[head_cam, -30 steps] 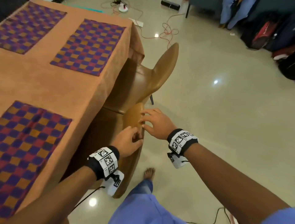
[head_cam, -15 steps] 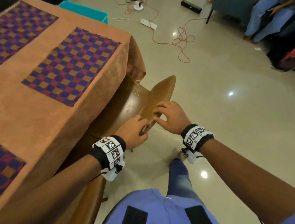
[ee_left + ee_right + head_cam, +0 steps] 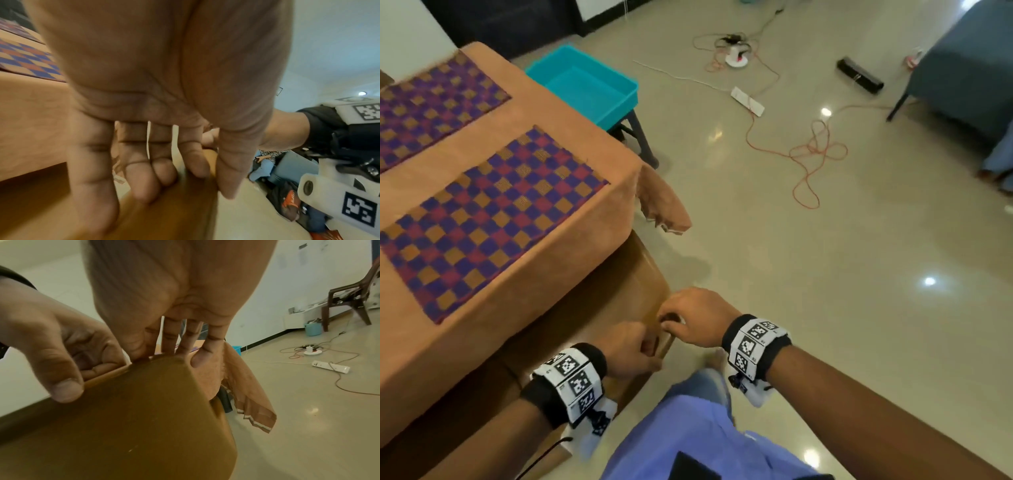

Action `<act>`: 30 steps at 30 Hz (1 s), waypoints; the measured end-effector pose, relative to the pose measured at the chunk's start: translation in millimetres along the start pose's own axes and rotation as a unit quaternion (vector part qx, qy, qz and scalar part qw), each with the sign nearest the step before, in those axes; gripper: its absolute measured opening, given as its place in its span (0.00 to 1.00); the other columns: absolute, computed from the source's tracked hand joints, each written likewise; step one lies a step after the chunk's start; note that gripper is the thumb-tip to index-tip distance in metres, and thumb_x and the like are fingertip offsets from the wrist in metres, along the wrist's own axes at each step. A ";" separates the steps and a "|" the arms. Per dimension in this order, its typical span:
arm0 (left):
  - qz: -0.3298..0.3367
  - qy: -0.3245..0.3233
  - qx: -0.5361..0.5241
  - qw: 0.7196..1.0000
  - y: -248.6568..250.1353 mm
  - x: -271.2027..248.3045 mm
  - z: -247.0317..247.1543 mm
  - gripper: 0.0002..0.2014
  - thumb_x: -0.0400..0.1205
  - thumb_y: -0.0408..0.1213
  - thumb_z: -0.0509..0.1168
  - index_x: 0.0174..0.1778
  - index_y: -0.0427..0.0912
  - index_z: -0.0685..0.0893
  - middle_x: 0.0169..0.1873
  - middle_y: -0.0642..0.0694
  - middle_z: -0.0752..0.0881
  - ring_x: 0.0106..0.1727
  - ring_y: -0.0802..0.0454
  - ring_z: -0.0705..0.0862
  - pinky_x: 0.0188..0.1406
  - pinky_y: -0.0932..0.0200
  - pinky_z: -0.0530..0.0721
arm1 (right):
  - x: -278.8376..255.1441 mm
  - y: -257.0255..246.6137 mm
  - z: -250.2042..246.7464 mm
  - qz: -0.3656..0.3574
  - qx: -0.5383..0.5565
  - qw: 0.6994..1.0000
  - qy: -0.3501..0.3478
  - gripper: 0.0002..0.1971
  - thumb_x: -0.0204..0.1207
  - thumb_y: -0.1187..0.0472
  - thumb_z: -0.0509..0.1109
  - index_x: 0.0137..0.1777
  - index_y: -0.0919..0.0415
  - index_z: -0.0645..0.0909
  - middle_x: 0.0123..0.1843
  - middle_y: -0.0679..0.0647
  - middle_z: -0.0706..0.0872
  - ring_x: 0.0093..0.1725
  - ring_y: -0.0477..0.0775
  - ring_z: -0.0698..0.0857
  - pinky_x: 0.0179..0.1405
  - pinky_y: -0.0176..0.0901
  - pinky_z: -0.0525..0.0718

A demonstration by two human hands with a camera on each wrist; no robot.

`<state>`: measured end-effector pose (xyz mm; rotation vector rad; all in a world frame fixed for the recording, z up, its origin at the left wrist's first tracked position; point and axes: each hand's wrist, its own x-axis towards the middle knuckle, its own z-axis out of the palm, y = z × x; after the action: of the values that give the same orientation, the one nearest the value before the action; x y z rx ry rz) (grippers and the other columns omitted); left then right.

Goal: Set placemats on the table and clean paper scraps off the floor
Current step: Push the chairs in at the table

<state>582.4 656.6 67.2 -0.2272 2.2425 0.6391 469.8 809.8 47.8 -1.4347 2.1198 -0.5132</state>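
Brown wood fills my head view: both hands grab the chair [image 3: 619, 301] top. Placemats [image 3: 493, 219] lie on the table [image 3: 465, 329], beyond my left fingers. I think I am moving the chair to reach floor scraps; I see none.

Left wrist: left hand [image 3: 156, 100] curls over the edge.

Right wrist: right hand [image 3: 176, 301] hooks bent fingers [image 3: 205, 350] over the corner.

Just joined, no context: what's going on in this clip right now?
A person has both hands on the top edge of a brown chair tucked against the table. The left hand grips the edge, thumb on the outer face; the right hand curls its fingers over the corner. Two checkered placemats already lie on the orange tablecloth. No paper scraps show on the floor.
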 end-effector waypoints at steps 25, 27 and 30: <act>-0.455 0.439 -0.337 0.697 -77.8 204.5 -228.8 0.31 0.74 0.53 0.65 0.75 0.53 0.72 0.80 0.44 0.65 0.83 0.42 0.58 0.76 0.37 0.66 | 466.4 149.2 -197.7 -0.344 -0.160 0.903 -0.204 0.24 0.76 0.51 0.72 0.68 0.61 0.80 0.75 0.61 0.76 0.77 0.66 0.71 0.79 0.48 0.62; -0.498 0.429 -0.356 0.665 -78.3 212.0 -233.0 0.32 0.76 0.53 0.66 0.77 0.53 0.69 0.82 0.46 0.62 0.84 0.42 0.54 0.76 0.36 0.66 | 493.7 144.8 -189.3 -0.374 -0.180 0.884 -0.215 0.27 0.75 0.44 0.69 0.70 0.59 0.80 0.78 0.61 0.73 0.80 0.67 0.67 0.82 0.53 0.58; -0.539 0.405 -0.387 0.629 -82.9 221.4 -241.6 0.31 0.76 0.55 0.65 0.76 0.53 0.69 0.80 0.45 0.65 0.82 0.42 0.60 0.74 0.38 0.70 | 532.4 135.2 -176.5 -0.397 -0.217 0.854 -0.257 0.30 0.71 0.39 0.64 0.71 0.52 0.78 0.82 0.57 0.68 0.83 0.66 0.61 0.82 0.59 0.62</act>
<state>305.9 470.1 12.5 -2.4809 1.7936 0.8034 103.2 367.1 -2.3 -2.3861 1.1873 0.1104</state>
